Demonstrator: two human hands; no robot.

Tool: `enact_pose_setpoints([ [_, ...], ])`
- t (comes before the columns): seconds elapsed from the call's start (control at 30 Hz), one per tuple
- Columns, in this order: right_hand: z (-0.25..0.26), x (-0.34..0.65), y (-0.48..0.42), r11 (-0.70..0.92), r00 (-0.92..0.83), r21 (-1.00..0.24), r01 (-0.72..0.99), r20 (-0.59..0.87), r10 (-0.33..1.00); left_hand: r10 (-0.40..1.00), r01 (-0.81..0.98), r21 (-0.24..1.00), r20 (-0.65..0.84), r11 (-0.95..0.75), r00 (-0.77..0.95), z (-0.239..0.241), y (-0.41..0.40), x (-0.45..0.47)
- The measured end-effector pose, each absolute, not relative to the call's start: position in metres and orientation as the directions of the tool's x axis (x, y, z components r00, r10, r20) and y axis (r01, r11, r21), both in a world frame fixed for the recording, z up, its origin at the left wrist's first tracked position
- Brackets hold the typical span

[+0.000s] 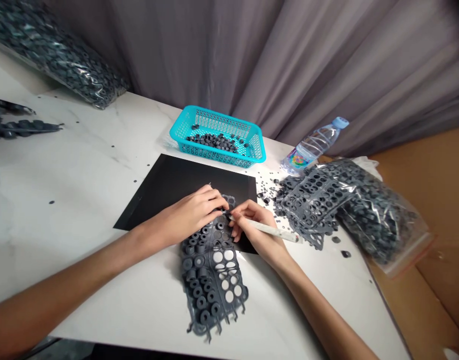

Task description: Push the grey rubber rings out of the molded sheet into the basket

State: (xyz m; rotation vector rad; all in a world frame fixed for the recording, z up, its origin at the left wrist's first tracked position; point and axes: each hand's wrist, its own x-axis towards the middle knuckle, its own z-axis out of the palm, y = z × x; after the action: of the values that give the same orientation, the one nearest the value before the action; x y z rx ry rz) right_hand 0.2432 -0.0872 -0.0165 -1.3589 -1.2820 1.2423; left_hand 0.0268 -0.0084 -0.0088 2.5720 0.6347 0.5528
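A grey rubber sheet (213,272) of moulded rings lies in front of me, partly on a black mat (169,187); several of its holes are punched out. My left hand (194,212) presses down on the sheet's far end, fingers curled and pinching at a ring. My right hand (254,225) is closed round a thin white stick-like tool (269,230), its tip meeting the left fingertips at the sheet.
A turquoise basket (252,150) with loose grey rings stands behind the mat. To the right lie spent sheets (312,200), a plastic bag of rings (379,220), scattered bits and a water bottle (314,145). Another bag (57,60) lies far left. The table edge runs near me.
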Motion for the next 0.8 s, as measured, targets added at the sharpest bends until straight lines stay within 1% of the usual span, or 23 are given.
enact_pose_setpoints([
  [0.2,-0.0154,0.2423,-0.0901,-0.059,-0.035,-0.985,0.161,-0.065,0.997,0.521,0.342,0.505,0.270,-0.793,0.810,-0.0079,-0.0087,0.0265],
  [0.53,-0.0182,0.2419,-0.0904,-0.057,-0.033,-0.991,0.122,-0.061,0.998,0.495,0.339,0.466,0.267,-0.817,0.827,-0.0064,-0.0098,0.0269],
  [0.7,-0.0160,0.2407,-0.0906,-0.052,-0.026,-0.987,0.153,-0.057,0.998,0.490,0.336,0.457,0.273,-0.824,0.828,-0.0060,-0.0100,0.0270],
  [0.8,-0.0125,0.2401,-0.0932,-0.031,-0.035,-0.974,0.225,-0.040,0.999,0.477,0.336,0.435,0.271,-0.835,0.836,-0.0045,-0.0104,0.0266],
])
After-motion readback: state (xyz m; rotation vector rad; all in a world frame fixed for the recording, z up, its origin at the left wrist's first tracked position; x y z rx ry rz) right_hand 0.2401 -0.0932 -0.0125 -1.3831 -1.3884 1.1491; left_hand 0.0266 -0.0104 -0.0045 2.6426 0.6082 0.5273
